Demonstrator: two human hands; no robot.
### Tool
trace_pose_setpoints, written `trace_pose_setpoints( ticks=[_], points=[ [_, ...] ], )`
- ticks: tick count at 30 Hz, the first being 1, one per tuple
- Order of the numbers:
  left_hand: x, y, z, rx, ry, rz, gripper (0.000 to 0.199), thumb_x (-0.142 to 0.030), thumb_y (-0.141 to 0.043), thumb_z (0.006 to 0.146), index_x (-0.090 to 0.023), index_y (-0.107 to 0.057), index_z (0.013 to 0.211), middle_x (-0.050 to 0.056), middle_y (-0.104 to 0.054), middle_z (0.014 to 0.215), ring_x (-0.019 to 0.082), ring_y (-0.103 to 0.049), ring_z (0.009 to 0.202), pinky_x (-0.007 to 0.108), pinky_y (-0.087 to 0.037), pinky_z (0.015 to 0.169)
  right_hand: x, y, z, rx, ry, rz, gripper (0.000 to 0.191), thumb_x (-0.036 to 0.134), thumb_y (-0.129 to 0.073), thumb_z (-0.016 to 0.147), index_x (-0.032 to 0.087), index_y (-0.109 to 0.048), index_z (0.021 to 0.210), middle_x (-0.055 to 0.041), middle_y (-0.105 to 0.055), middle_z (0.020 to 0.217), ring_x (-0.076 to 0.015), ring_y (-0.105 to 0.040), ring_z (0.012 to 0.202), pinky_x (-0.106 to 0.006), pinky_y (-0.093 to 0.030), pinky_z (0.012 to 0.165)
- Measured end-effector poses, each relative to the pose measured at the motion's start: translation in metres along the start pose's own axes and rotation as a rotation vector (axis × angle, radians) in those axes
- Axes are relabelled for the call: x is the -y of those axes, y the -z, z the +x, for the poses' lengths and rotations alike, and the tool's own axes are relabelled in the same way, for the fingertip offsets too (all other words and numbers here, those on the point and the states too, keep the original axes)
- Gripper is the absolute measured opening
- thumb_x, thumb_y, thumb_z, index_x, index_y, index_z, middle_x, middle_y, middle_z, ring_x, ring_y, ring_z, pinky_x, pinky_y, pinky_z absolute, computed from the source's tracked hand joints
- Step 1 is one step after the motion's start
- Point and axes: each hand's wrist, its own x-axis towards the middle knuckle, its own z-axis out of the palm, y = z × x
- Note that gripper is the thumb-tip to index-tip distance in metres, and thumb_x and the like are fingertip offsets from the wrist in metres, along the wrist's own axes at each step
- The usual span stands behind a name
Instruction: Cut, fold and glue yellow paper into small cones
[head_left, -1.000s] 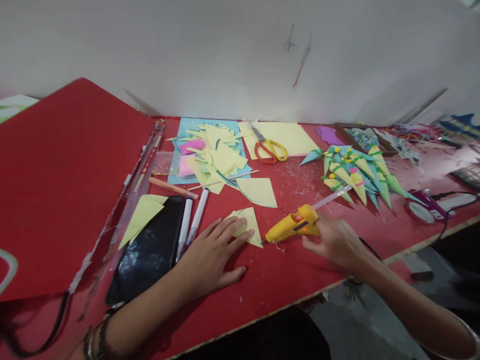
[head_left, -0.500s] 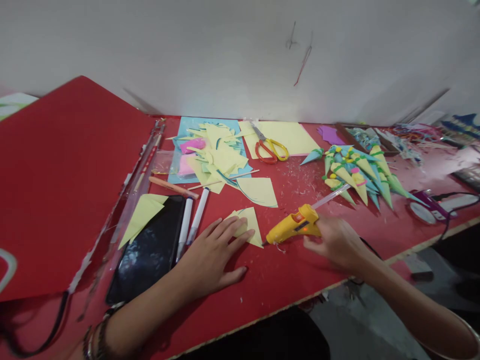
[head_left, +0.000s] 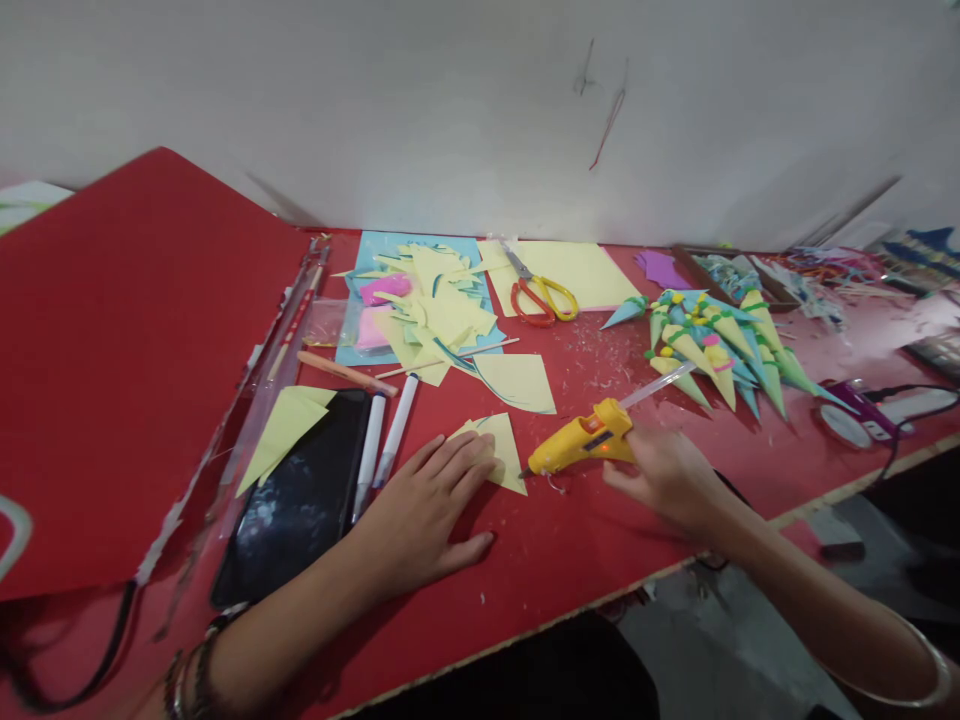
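My left hand (head_left: 420, 515) lies flat with its fingers spread, the fingertips resting on a small yellow paper piece (head_left: 506, 445). My right hand (head_left: 667, 475) is wrapped round the handle of a yellow glue gun (head_left: 581, 440), which has a clear glue stick (head_left: 656, 385) in its back and a small light lit. The gun's dark nozzle is at the right edge of the yellow paper, near its lower corner. Another yellow piece with a curved blue line (head_left: 521, 380) lies just behind it.
Behind are scissors (head_left: 551, 300), yellow scraps on a blue sheet (head_left: 347, 345) and yellow sheets (head_left: 600, 275). Yellow and blue paper cones (head_left: 720, 345) are piled at the right. Markers (head_left: 395, 430), a black phone (head_left: 292, 515) and a large red board (head_left: 135, 370) stand at the left.
My right hand has moved slightly left with the glue gun, bringing the nozzle from beside the paper's corner onto its edge. My left hand has stayed almost still.
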Motion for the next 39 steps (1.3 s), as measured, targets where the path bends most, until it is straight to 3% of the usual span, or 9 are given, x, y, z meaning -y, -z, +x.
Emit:
trace_pose_setpoints(
  ticks=[8, 17, 25, 39],
  points=[
    [0.000, 0.001, -0.001, -0.017, 0.028, -0.041, 0.055, -0.051, -0.044, 0.080, -0.016, -0.048, 0.121, 0.010, -0.044, 0.136, 0.027, -0.036, 0.125, 0.042, -0.028, 0.104, -0.001, -0.003, 0.004, -0.040, 0.002, -0.036, 0.015, 0.023, -0.043, 0.074, 0.015, -0.054, 0.082, -0.0055, -0.059, 0.062, -0.0173, -0.053, 0.050, -0.026, -0.030, 0.045],
    [0.000, 0.000, -0.001, -0.043, 0.016, -0.039, 0.053, -0.051, -0.045, 0.079, -0.017, -0.050, 0.119, 0.009, -0.045, 0.134, 0.027, -0.037, 0.125, 0.042, -0.028, 0.103, 0.003, -0.001, 0.017, 0.125, -0.142, 0.004, 0.014, 0.021, -0.047, 0.071, 0.015, -0.055, 0.081, -0.0043, -0.056, 0.061, -0.0151, -0.050, 0.051, -0.024, -0.027, 0.047],
    [0.000, -0.001, -0.002, -0.046, 0.003, -0.038, 0.053, -0.050, -0.046, 0.079, -0.016, -0.048, 0.120, 0.010, -0.046, 0.133, 0.027, -0.038, 0.124, 0.044, -0.029, 0.103, 0.007, -0.002, 0.026, 0.185, -0.242, 0.008, 0.016, 0.022, -0.046, 0.073, 0.015, -0.055, 0.084, -0.0038, -0.058, 0.062, -0.0144, -0.050, 0.051, -0.024, -0.026, 0.047],
    [0.000, 0.000, -0.002, -0.056, 0.016, -0.069, 0.052, -0.052, -0.045, 0.080, -0.018, -0.050, 0.119, 0.008, -0.049, 0.130, 0.027, -0.038, 0.124, 0.043, -0.029, 0.103, 0.011, -0.006, 0.030, 0.134, -0.261, 0.008, 0.015, 0.021, -0.046, 0.075, 0.015, -0.056, 0.084, -0.0083, -0.063, 0.074, -0.0186, -0.058, 0.063, -0.026, -0.032, 0.052]
  ],
)
